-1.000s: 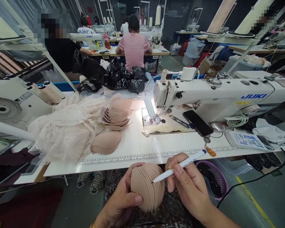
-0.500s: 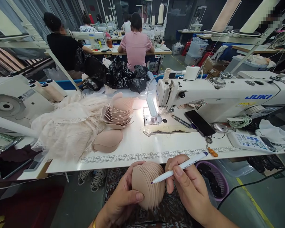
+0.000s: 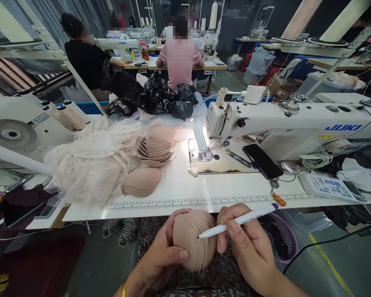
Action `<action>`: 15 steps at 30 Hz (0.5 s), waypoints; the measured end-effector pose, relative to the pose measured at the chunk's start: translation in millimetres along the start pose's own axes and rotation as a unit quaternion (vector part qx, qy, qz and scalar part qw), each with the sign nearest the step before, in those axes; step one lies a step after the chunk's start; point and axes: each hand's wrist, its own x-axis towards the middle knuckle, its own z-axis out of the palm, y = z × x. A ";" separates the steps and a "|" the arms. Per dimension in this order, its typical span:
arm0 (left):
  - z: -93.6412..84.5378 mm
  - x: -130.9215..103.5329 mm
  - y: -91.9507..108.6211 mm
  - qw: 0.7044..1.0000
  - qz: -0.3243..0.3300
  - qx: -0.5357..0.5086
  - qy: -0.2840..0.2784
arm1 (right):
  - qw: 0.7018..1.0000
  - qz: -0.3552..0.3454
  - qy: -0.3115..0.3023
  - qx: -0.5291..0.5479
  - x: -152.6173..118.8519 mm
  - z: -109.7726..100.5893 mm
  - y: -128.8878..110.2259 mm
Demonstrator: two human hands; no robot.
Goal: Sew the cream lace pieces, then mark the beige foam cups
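Observation:
My left hand is closed around a fanned stack of beige bra cups, held over my lap below the table's front edge. Its thumb presses on the nearest cup. Between the thumb and fingers of my right hand is a white marker pen with a dark purple tip and end. The pen's tip is at the edge of the front cup; whether it touches is too fine to tell. On the table lie another nested stack of cups and a separate cup.
A white sewing machine with a lit lamp stands right of centre. Near it lie snips, a phone and a white box. Cream lace fabric heaps at left. A printed ruler runs along the front edge. Co-workers sit beyond.
The view has shifted slightly, so the table and machine sit a little further right. My hands, the cups and the pen hold nearly the same pose.

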 end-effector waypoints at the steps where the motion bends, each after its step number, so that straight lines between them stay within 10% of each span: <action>1: 0.8 -0.2 0.3 1.000 -0.001 0.000 0.001 | 1.000 -0.001 -0.002 -0.009 -0.5 0.1 0.0; 11: 0.8 -0.1 17.1 0.995 -0.005 0.102 -0.016 | 0.996 -0.049 -0.017 -0.069 10.4 -13.8 -6.3; 15: 2.6 0.0 38.4 0.953 0.024 0.297 -0.046 | 0.966 0.072 -0.105 -0.225 26.5 -21.5 -23.0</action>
